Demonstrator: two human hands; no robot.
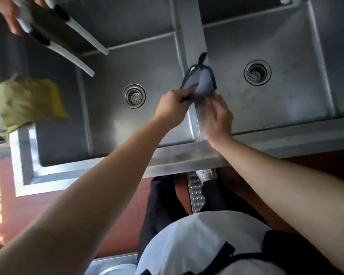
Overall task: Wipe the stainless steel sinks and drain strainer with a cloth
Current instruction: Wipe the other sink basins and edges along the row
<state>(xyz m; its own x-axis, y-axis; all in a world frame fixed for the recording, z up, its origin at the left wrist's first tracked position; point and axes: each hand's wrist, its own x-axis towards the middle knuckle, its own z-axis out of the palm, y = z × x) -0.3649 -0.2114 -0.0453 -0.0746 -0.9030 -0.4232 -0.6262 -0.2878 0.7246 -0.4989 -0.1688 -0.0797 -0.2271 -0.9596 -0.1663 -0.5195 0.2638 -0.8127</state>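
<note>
The left hand grips a grey cloth over the divider between 2 sinks; the right hand, fingers relaxed, touches it. No readable writing.

You're over a stainless double-sink unit, two basins w/ a divider ridge between. Left basin: drain strainer in floor. Right basin: second strainer, floor smudged. Yellow-green cloth lies on the unit's left edge. Red-brown floor below.
</note>
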